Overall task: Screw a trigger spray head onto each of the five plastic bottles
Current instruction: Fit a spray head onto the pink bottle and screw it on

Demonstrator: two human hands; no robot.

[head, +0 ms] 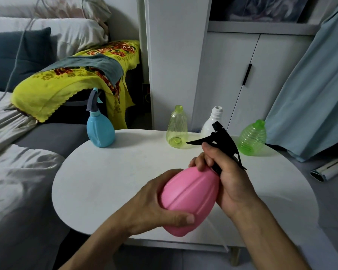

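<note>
At the far left, a sofa (53, 137) carried a yellow floral cloth (53, 88) draped over its armrest, with a grey towel (98, 65) lying on top of the cloth.

A blue bottle (101, 131) stood upright at the left rear edge of the white table (105, 182). A grey-and-blue trigger head (93, 102) was already fitted on its neck.

The left hand (154, 203) gripped the lower body of the pink bottle (189, 197), thumb curled across the near side and fingers wrapped behind. The bottle was held above the table, tilted, with its neck pointing up and to the right.

A yellow-green clear bottle (176, 129) stood upright at the rear centre of the table, neck uncapped. Just to its right stood a white bottle (212, 119), also uncapped and partly hidden behind the black trigger head (220, 139).

The black trigger head sat on the neck of the pink bottle, nozzle up and lever pointing left. The right hand (222, 172) clasped the collar at the neck, fingers curled round it. Whether the thread was fully seated could not be determined.

A green ribbed bottle (252, 139) stood upright at the right rear edge of the table, without a spray head.

Further right, a pale blue curtain (310, 94) hung down in front of a white cabinet (242, 75). A lint roller (329, 169) lay beyond the table's right edge.
</note>
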